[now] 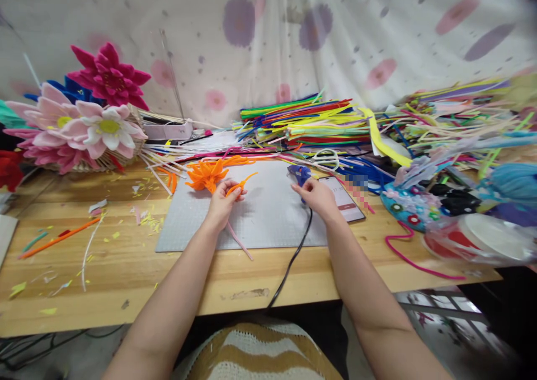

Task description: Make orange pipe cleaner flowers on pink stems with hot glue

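My left hand (227,202) is closed around an orange pipe-cleaner flower (206,174), whose petals fan out to the left of my fingers. An orange pipe-cleaner piece (243,183) sticks up to the right from the same grip. Below the hand a pale pink stem (240,241) slants down over the mat's front edge. On the right, my right hand (318,196) grips a blue glue gun (299,173) with its nose pointing left, away from the flower. Its black cord (298,251) runs down over the table edge. Both hands are above the grey cutting mat (268,223).
Bundles of coloured pipe cleaners (306,120) line the back, beside scissors (326,159). A phone (344,198) lies right of the mat. Finished fuzzy flowers (94,117) stand at left, near yellow scraps (153,220). A plastic-wrapped white roll (495,237) sits at the right edge.
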`<state>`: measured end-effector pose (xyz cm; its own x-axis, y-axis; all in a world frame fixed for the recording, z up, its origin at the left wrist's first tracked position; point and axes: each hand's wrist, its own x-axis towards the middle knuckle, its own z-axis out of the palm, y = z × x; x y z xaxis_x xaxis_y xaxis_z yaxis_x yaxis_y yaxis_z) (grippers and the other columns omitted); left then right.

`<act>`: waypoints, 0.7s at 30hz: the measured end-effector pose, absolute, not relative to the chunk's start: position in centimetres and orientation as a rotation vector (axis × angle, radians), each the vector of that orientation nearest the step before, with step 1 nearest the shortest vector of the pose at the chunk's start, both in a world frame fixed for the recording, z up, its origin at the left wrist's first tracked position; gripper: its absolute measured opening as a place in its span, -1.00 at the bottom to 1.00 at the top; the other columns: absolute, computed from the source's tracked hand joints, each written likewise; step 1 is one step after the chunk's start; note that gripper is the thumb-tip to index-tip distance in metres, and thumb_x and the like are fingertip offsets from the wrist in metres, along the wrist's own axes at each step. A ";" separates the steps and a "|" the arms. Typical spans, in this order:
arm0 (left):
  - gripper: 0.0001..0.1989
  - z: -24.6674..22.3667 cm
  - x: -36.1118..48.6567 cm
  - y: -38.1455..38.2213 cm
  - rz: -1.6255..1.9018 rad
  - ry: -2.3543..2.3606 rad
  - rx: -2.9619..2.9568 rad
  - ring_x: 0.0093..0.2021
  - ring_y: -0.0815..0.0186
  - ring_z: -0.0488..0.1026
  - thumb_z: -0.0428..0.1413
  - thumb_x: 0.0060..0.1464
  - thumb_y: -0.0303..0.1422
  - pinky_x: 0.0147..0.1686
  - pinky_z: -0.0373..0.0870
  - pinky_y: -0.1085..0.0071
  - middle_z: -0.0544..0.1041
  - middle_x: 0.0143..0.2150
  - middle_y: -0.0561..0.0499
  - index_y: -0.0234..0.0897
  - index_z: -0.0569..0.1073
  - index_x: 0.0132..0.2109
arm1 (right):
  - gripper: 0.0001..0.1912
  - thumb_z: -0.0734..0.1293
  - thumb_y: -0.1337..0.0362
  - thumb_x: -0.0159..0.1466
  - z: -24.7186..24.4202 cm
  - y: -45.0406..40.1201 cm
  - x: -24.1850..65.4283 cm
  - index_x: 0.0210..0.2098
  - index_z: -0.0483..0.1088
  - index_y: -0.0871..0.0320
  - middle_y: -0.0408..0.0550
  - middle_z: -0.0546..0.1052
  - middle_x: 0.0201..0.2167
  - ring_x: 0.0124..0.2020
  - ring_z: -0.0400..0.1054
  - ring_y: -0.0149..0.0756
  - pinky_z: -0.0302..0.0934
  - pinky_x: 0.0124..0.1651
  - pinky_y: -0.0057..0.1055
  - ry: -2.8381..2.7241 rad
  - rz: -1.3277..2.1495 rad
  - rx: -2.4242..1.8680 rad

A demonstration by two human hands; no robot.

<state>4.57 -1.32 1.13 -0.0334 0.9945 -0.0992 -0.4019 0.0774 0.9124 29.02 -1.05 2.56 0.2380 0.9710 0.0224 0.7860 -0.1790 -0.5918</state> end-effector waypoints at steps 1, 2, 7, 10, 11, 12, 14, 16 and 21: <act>-0.66 1.2 4.6 -1.4 1.341 0.967 0.808 -0.38 0.41 0.47 0.28 -0.29 -0.38 -0.40 0.33 0.51 0.47 -0.41 0.07 -0.33 0.34 -0.32 | -0.58 0.29 -0.11 0.02 3.0 -1.3 28.3 -0.58 0.26 0.16 -0.11 0.36 -0.61 -0.50 0.22 -0.34 0.05 -0.41 -0.40 -1.694 0.677 -1.927; -0.66 1.2 4.7 -1.4 1.330 0.954 0.803 -0.38 0.41 0.47 0.28 -0.29 -0.38 -0.40 0.33 0.52 0.47 -0.41 0.07 -0.33 0.34 -0.32 | -0.60 0.30 -0.07 0.02 3.3 -1.4 27.4 -0.58 0.28 0.16 -0.13 0.36 -0.61 -0.52 0.21 -0.38 0.04 -0.43 -0.43 -1.748 0.887 -1.781; -0.64 1.1 4.7 -1.5 1.276 0.898 0.771 -0.39 0.41 0.47 0.31 -0.34 -0.38 -0.42 0.32 0.52 0.47 -0.42 0.07 -0.34 0.36 -0.34 | -0.64 0.35 0.01 0.02 3.2 -0.5 21.7 -0.31 0.37 0.13 -0.15 0.45 -0.41 -0.57 0.19 -0.55 0.04 -0.53 -0.55 -1.257 1.642 -1.229; -0.63 1.1 4.5 -1.4 1.264 0.878 0.747 -0.39 0.41 0.47 0.32 -0.35 -0.39 -0.43 0.32 0.53 0.48 -0.43 0.07 -0.34 0.36 -0.35 | -0.73 0.40 0.12 0.00 2.9 0.5 19.3 -0.39 0.38 0.17 -0.17 0.46 -0.45 -0.60 0.18 -0.60 0.05 -0.55 -0.59 -1.030 1.684 -1.106; -0.64 1.2 4.5 -1.4 1.259 0.871 0.743 -0.39 0.41 0.47 0.32 -0.35 -0.40 -0.43 0.32 0.53 0.48 -0.43 0.07 -0.33 0.35 -0.35 | -0.76 0.40 0.16 0.00 2.8 0.8 18.8 -0.41 0.38 0.18 -0.18 0.45 -0.49 -0.61 0.17 -0.61 0.05 -0.56 -0.61 -0.982 1.684 -1.083; -0.64 1.2 4.4 -1.4 1.253 0.862 0.742 -0.40 0.42 0.47 0.32 -0.34 -0.40 -0.43 0.32 0.53 0.48 -0.42 0.07 -0.33 0.35 -0.34 | -0.79 0.39 0.19 0.02 2.8 1.0 18.5 -0.43 0.38 0.19 -0.20 0.43 -0.53 -0.63 0.17 -0.62 0.05 -0.58 -0.62 -0.944 1.688 -1.064; -0.65 1.3 4.3 -1.4 1.238 0.840 0.746 -0.42 0.43 0.46 0.31 -0.33 -0.41 -0.43 0.31 0.53 0.48 -0.43 0.07 -0.33 0.35 -0.34 | -0.84 0.36 0.25 0.07 2.7 1.4 18.1 -0.48 0.36 0.22 -0.22 0.39 -0.60 -0.66 0.16 -0.62 0.05 -0.60 -0.64 -0.892 1.713 -1.040; -0.65 1.4 4.2 -1.5 1.222 0.811 0.746 -0.44 0.45 0.45 0.31 -0.33 -0.42 -0.44 0.31 0.55 0.48 -0.44 0.08 -0.33 0.36 -0.35 | -0.82 0.33 0.29 0.12 2.8 1.6 17.9 -0.55 0.30 0.23 -0.24 0.34 -0.68 -0.69 0.12 -0.63 0.01 -0.64 -0.67 -0.858 1.770 -1.030; -0.67 1.5 3.6 -1.6 1.199 0.714 0.718 -0.46 0.48 0.42 0.31 -0.32 -0.44 -0.46 0.30 0.58 0.46 -0.48 0.07 -0.34 0.37 -0.34 | -0.76 0.29 0.37 0.16 3.5 2.1 17.6 -0.59 0.17 0.20 -0.32 0.17 -0.77 -0.76 -0.10 -0.65 -0.20 -0.74 -0.71 -0.696 2.089 -0.959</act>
<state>3.59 -1.57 1.53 0.2104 0.9719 -0.1057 -0.5563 0.2080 0.8045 17.56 2.06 3.47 -0.4613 0.7876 -0.4085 -0.3856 -0.5926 -0.7072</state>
